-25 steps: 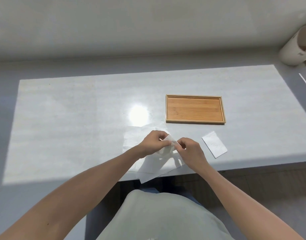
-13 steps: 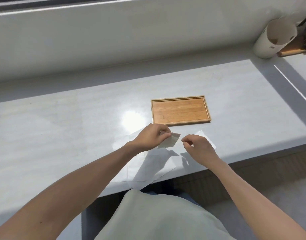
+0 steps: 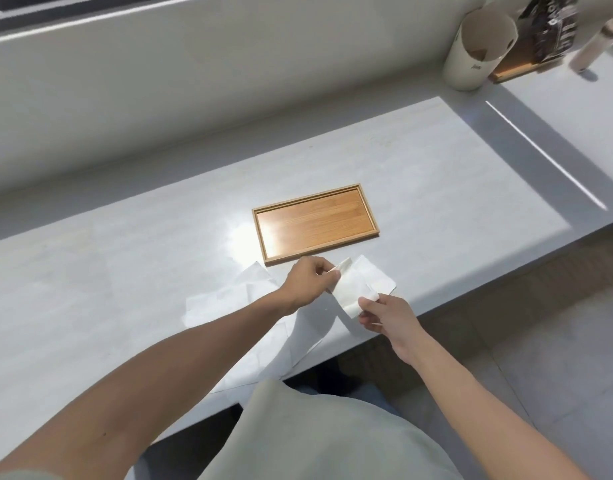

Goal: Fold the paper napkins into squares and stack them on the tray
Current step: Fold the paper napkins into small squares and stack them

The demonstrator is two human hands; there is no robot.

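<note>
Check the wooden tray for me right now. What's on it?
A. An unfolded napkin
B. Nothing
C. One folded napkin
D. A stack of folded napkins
B: the tray shows only bare wood inside its rim, while the napkin being folded is held between the left hand and right hand above the table.

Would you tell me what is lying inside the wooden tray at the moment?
Nothing: the wooden tray shows only bare wood. The napkin is held between the left hand and right hand, just in front of it. No part of the tray is covered.
</note>
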